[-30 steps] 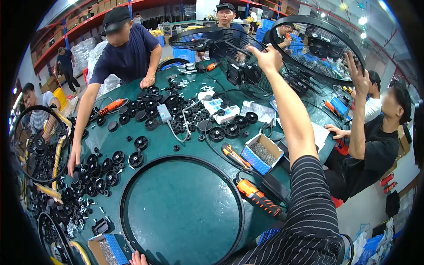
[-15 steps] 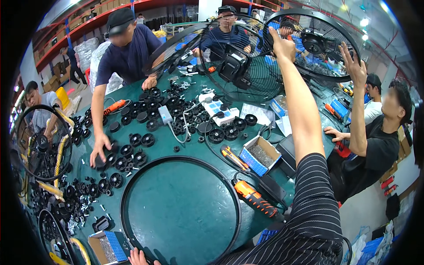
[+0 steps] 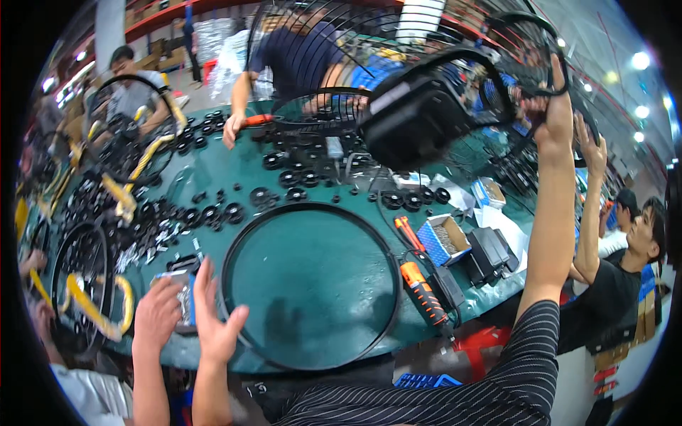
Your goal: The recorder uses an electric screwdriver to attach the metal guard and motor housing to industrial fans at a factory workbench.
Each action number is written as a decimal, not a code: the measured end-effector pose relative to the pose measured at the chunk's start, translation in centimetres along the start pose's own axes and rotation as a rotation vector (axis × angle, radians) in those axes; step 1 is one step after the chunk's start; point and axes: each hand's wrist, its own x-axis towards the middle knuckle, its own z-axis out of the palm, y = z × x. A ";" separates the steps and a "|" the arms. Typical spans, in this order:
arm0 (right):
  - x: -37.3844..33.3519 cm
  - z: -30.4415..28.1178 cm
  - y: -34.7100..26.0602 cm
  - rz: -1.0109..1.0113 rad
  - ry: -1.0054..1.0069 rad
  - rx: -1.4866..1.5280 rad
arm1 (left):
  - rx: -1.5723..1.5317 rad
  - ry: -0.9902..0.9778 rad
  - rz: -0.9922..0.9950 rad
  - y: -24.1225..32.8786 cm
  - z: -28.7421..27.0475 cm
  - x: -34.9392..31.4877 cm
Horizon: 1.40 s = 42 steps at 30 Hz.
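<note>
My right arm, in a striped sleeve, reaches up at the right. Its hand (image 3: 555, 117) is closed around the black rim of a fan (image 3: 419, 106) hanging over the far half of the table, partly blurred. The fan has a wire guard and a boxy black housing. My left hand (image 3: 217, 319) appears at the lower left, fingers stretched up and apart, holding nothing. Close by, a large thin black ring (image 3: 312, 206) lies flat on the green table. Another person's hand (image 3: 158, 316) is just left of my left hand, over a small box of screws (image 3: 186, 302).
Right of the ring lie orange-and-black power screwdrivers (image 3: 424, 291), a blue-and-white screw box (image 3: 444, 238) and a black case (image 3: 490, 255). Many round black knobs (image 3: 266, 197) cover the table's far left. A co-worker's raised hand (image 3: 595, 153) is beside my right arm. Yellow-strapped rings (image 3: 142, 160) stand left.
My right hand has moved rightward with the fan, whose housing now appears larger and nearer. My left hand shows more fully, and a neighbour's hand has come in beside it. The view has shifted.
</note>
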 end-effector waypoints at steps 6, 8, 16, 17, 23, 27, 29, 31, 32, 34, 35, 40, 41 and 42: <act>-8.7 5.8 5.2 0.665 -0.150 -0.381 | -1.204 -0.504 -0.072 3.3 -0.5 0.5; -11.2 6.5 8.4 0.630 -0.177 -0.674 | -0.803 -0.569 -0.324 3.8 -0.6 -3.3; -16.1 11.4 12.3 0.318 -0.475 -0.779 | -1.846 -0.730 -0.066 3.6 1.0 -10.4; -18.5 12.0 11.0 0.184 -0.616 -0.736 | -1.836 -0.721 -0.043 3.2 0.5 -10.8; -30.5 11.3 7.8 -0.353 -1.248 -0.675 | -1.781 -0.748 -0.096 2.0 -0.8 -11.8; -31.3 11.3 9.5 -0.309 -1.331 -0.778 | -1.772 -0.750 -0.101 1.1 -0.6 -12.7; -31.6 11.6 10.4 -0.199 -1.341 -0.784 | -1.776 -0.721 -0.133 0.2 -0.4 -12.8; -31.3 11.3 11.2 -0.156 -1.365 -0.800 | -1.752 -0.700 -0.149 -0.4 -0.4 -12.4; -31.1 11.1 11.7 -0.126 -1.380 -0.817 | -1.695 -0.675 -0.188 -0.8 -0.4 -12.2; -30.4 10.5 12.9 -0.077 -1.342 -0.792 | -1.376 -0.668 -0.188 -2.3 -0.8 -11.0; -30.0 10.1 13.5 -0.049 -1.337 -0.802 | -1.255 -0.615 -0.298 -2.8 -1.4 -10.9; -28.1 9.0 17.3 -0.007 -1.296 -0.849 | -0.149 0.036 -0.315 -4.4 -3.8 -9.8; -28.0 9.1 18.2 -0.010 -1.287 -0.829 | 0.158 0.058 -0.184 -4.5 -4.0 -9.4; -27.7 9.4 19.1 -0.005 -1.288 -0.823 | 0.372 0.106 -0.023 -5.2 -3.9 -8.6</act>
